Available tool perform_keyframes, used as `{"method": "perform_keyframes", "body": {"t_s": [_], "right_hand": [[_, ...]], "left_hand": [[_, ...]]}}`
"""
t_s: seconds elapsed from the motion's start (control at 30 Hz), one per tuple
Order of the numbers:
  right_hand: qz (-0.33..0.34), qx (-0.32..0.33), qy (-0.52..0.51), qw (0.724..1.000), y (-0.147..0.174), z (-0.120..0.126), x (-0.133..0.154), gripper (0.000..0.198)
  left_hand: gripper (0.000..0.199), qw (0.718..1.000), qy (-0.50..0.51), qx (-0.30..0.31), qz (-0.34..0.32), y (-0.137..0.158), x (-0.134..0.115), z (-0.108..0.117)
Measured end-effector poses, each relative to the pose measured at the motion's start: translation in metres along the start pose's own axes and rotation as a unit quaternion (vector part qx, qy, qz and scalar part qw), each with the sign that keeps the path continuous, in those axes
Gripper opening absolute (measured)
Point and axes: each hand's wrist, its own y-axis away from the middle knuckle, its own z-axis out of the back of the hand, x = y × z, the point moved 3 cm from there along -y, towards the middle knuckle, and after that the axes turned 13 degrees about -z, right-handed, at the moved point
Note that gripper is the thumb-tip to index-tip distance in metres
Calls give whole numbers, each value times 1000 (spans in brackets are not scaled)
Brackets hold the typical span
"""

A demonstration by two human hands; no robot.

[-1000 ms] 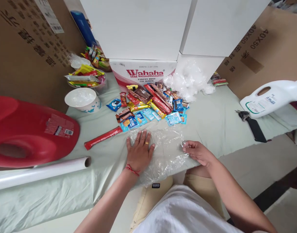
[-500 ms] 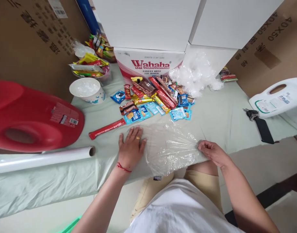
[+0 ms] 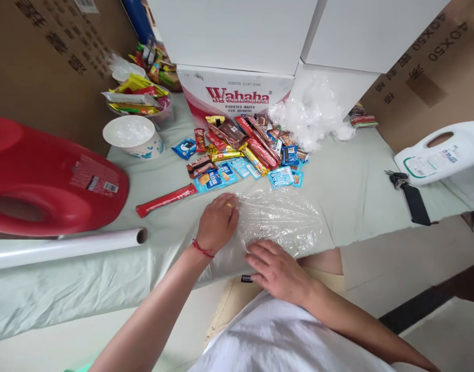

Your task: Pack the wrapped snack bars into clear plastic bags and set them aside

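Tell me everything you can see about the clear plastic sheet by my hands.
The thin, colourless, see-through plastic sheet looks like soft film, unprinted, with glints along its wrinkles. It lies spread but creased on the pale green cloth, near the cloth's front edge. Your bare left hand is at its left edge, fingers curled; whether it has a grip is unclear. Your bare right hand is at its near left part, fingers extended.

Colourless plastic (image 3: pixel 281 217), pale green cloth (image 3: pixel 349 196)

Red jug (image 3: pixel 85 199), white roll (image 3: pixel 66 248), patterned cup (image 3: pixel 146 150), white handled bottle (image 3: pixel 442 157)
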Motion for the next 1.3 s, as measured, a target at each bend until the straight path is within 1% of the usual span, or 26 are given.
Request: {"method": "perform_keyframes", "body": {"t_s": [0.07, 0.1, 0.2, 0.23, 0.3, 0.37, 0.4, 0.43, 0.5, 0.53, 0.6, 0.7, 0.77, 0.8, 0.83, 0.87, 0.9, 0.93, 0.97, 1.0, 1.03, 1.07, 1.1, 1.13, 1.23, 1.3], "right_hand": [[39, 69, 1, 997, 4, -14, 3, 54], [49, 95, -8, 994, 7, -17, 3, 56], [64, 143, -60, 986, 16, -18, 2, 56], [67, 148, -78, 984, 16, -17, 3, 56], [62, 149, -97, 982, 12, -17, 9, 58], [52, 142, -95, 984, 5, -18, 16, 59], [48, 139, -89, 985, 0, -20, 20, 58], [46, 138, -83, 986, -4, -21, 24, 58], [48, 136, -72, 987, -12, -25, 32, 56], [54, 136, -67, 987, -15, -28, 35, 56], [78, 133, -59, 986, -18, -34, 41, 54], [128, 139, -67, 980, -12, -43, 45, 47], [165, 171, -110, 965, -2, -45, 43, 35], [166, 187, -148, 957, 4, -41, 38, 31], [142, 189, -194, 952, 10, -35, 30, 28], [84, 165, -247, 951, 15, -25, 18, 27], [-5, 106, -302, 947, 19, -12, 2, 26], [-122, 11, -349, 929, 24, 3, -19, 25], [-239, -102, -387, 885, 30, 19, -41, 26], [-334, -212, -416, 818, 37, 34, -61, 28], [-399, -277, -442, 754, 41, 45, -78, 32], [-437, -304, -468, 705, 42, 52, -90, 39], [-460, -301, -497, 672, 39, 57, -99, 46], [-468, -273, -529, 653, 33, 58, -104, 53], [-458, -153, -623, 616, 14, 53, -102, 66], [-450, -83, -663, 593, 6, 46, -95, 67]], "left_hand": [[46, 998, -33, 47, 4, -6, 11, -9], [47, 997, -40, 59, 6, -8, 17, -12], [44, 998, -34, 59, 16, -10, 28, -10], [42, 998, -32, 46, 24, -10, 26, -7], [38, 998, -39, -8, 44, -10, 13, 1], [32, 995, -43, -75, 56, -9, -11, 8], [31, 994, -32, -93, 50, -9, -25, 8], [31, 995, -5, -90, 36, -9, -38, 5], [34, 998, 50, -45, 3, -14, -57, -8], [35, 998, 61, -19, -4, -18, -61, -16], [35, 999, 46, 23, -2, -28, -59, -33], [38, 999, -13, 52, -5, -44, -44, -50], [41, 997, -41, 56, -20, -50, -36, -55], [43, 997, -50, 57, -26, -52, -33, -57], [45, 996, -55, 58, -29, -52, -31, -57], [47, 996, -56, 59, -29, -52, -30, -57], [48, 996, -56, 60, -26, -52, -29, -57], [49, 996, -56, 59, -24, -51, -28, -57], [49, 997, -56, 57, -22, -50, -27, -57], [49, 997, -56, 56, -21, -50, -27, -57], [49, 997, -58, 56, -22, -50, -27, -57], [49, 996, -60, 56, -22, -50, -27, -57], [48, 996, -61, 55, -23, -50, -27, -57], [48, 996, -62, 55, -23, -51, -27, -57], [48, 997, -63, 48, -24, -51, -27, -57], [48, 997, -61, 46, -24, -52, -28, -56]]}}
